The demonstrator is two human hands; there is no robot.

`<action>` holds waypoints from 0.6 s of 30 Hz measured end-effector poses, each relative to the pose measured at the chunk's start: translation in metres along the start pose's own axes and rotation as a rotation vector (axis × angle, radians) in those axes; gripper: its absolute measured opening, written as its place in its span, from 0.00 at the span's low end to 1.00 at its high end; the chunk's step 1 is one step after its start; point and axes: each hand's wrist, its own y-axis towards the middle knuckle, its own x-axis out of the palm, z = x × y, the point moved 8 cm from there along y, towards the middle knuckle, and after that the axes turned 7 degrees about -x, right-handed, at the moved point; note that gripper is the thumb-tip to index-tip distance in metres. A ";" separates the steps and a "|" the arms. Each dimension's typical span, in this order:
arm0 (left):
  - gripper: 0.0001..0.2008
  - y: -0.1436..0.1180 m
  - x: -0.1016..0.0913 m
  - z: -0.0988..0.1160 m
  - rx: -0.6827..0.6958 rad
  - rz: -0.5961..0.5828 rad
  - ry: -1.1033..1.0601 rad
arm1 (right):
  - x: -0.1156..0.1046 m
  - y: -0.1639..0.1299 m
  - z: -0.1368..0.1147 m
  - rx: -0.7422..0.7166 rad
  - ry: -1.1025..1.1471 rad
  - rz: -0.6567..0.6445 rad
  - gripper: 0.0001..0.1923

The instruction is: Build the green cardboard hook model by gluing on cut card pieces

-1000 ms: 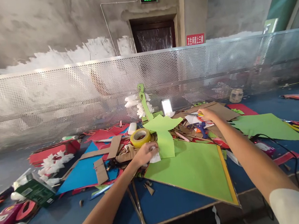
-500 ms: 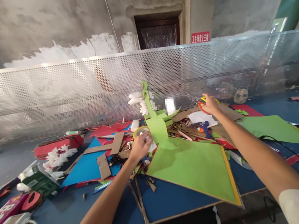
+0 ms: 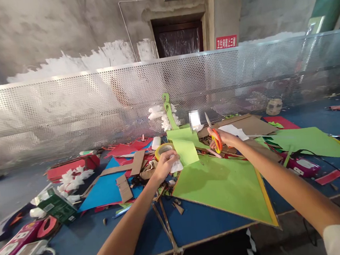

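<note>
Head view, right hand (image 3: 224, 138) gripping scissors (image 3: 214, 135), left hand (image 3: 165, 165) apparently pinching white scrap (image 3: 177, 167) beside them

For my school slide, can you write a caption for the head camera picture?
Right hand lifts orange scissors while left hand holds white paper over green card.

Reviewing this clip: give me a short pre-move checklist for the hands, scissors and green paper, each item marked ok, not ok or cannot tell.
1. Right hand grips the orange-handled scissors: ok.
2. Scissor blades point up, away from the left hand: ok.
3. Left hand holds a white scrap beside the small green paper piece: ok.
4. Blades open or closed: cannot tell.
5. Table around the large green sheet free of clutter: not ok.
</note>
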 end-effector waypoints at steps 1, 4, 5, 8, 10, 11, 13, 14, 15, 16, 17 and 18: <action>0.15 0.000 -0.001 0.000 -0.022 0.002 -0.052 | -0.002 0.000 0.001 0.000 -0.013 0.008 0.34; 0.16 0.001 -0.002 -0.007 -0.100 -0.001 -0.219 | -0.001 0.002 0.009 0.059 0.042 -0.003 0.34; 0.16 0.002 -0.003 -0.010 -0.121 -0.008 -0.260 | 0.002 0.004 0.011 0.082 0.083 -0.015 0.33; 0.17 0.004 -0.001 -0.016 -0.151 -0.060 -0.258 | 0.015 0.008 0.012 0.095 0.197 -0.024 0.30; 0.16 0.005 0.002 -0.018 -0.154 -0.118 -0.168 | 0.021 0.012 0.007 0.041 0.229 0.014 0.27; 0.16 0.005 0.003 -0.020 -0.154 -0.151 -0.112 | 0.023 0.013 0.005 0.010 0.234 0.031 0.27; 0.16 0.005 0.006 -0.023 -0.153 -0.215 -0.016 | 0.024 0.016 -0.002 -0.054 0.240 0.064 0.28; 0.16 0.006 0.007 -0.024 -0.147 -0.239 0.015 | 0.024 0.017 -0.006 -0.087 0.243 0.079 0.29; 0.15 0.007 0.007 -0.025 -0.138 -0.255 0.036 | 0.023 0.019 -0.011 -0.117 0.247 0.092 0.29; 0.15 0.008 0.006 -0.027 -0.129 -0.261 0.047 | 0.021 0.022 -0.018 -0.153 0.250 0.109 0.29; 0.15 0.010 0.005 -0.029 -0.124 -0.255 0.047 | 0.019 0.025 -0.026 -0.199 0.251 0.137 0.28; 0.15 0.012 0.004 -0.031 -0.128 -0.232 0.032 | 0.016 0.029 -0.035 -0.248 0.244 0.174 0.27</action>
